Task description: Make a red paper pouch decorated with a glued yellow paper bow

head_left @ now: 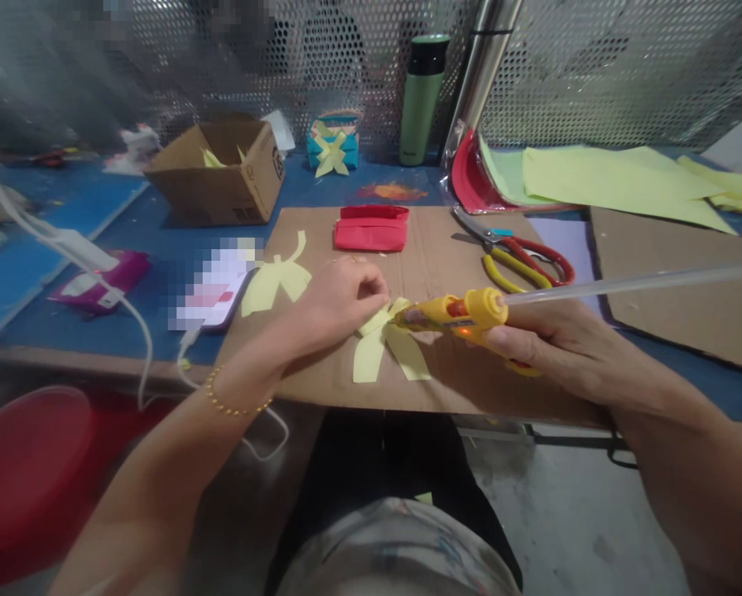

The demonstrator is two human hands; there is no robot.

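- Gripping the glue gun (449,313): right hand (554,343), fingers wrapped around the handle.
- Pinching the paper bow (369,356) near its top: left hand (339,302).
- Bow location: on the cardboard (312,382), nearer than the red box (371,232).

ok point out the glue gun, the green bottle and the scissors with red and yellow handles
glue gun (449,314): head view, on its yellow barrel
green bottle (420,106): head view, on its body below the dark collar
scissors (489,237): head view, near the pivot
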